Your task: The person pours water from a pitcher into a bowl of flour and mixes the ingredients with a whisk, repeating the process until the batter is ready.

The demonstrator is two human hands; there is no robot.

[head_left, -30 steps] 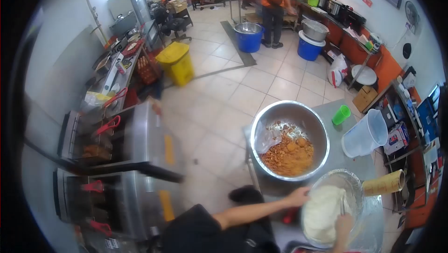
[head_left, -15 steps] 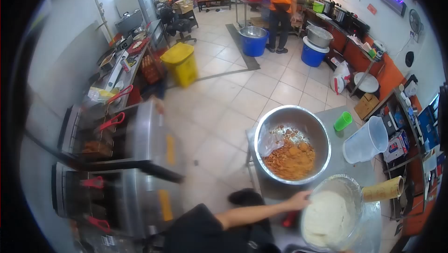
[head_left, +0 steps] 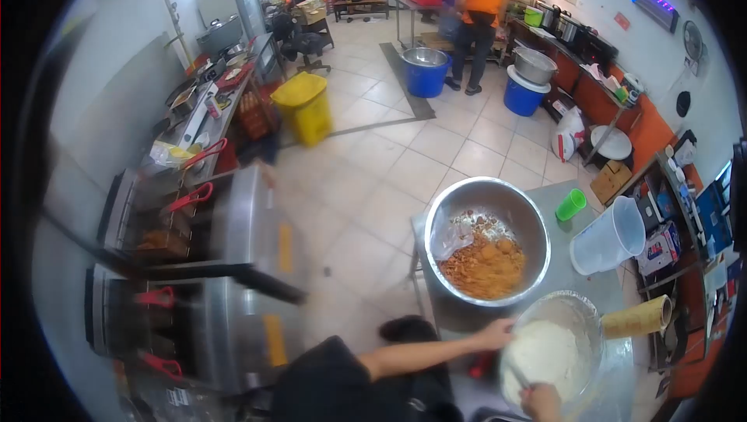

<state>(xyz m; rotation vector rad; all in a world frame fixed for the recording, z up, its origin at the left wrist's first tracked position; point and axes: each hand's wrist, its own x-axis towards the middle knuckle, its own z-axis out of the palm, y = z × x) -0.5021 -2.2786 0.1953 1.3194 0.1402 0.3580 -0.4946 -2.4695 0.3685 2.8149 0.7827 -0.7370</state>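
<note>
My left hand grips the left rim of a metal bowl that holds pale dough or batter. Low in that bowl, my right hand is closed round the handle of a utensil, whose end dips into the pale mass. Just beyond sits a larger steel bowl with brown crumbly mix and a clear plastic bag inside. A cardboard roll lies against the right side of the nearer bowl.
A green cup and a clear plastic container stand on the metal table. Fryers with red-handled baskets are on the left. Beyond are a yellow bin, blue tubs and a person in orange. Shelves stand at right.
My right hand has come into view over the near bowl with the utensil. My left hand stays at the rim. The person in orange has shifted slightly right.
</note>
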